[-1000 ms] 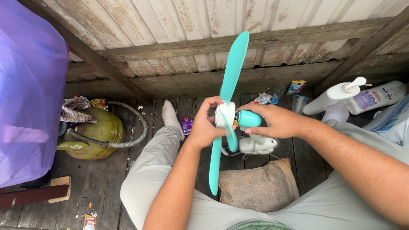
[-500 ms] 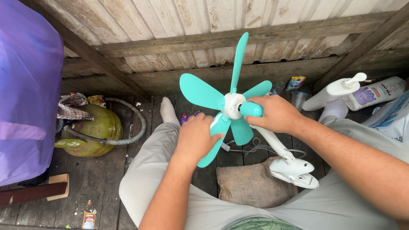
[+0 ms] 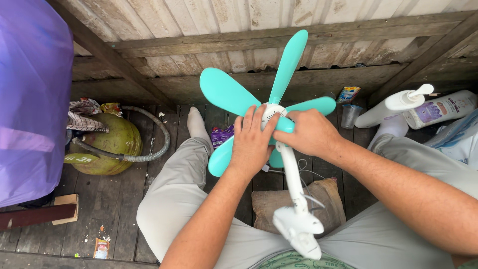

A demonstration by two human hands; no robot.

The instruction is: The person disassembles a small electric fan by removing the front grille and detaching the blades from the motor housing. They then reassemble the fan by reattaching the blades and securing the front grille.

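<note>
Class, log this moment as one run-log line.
left hand: on white hub | right hand: grips fan motor | teal blades: spread | green gas cylinder: floor, left
</note>
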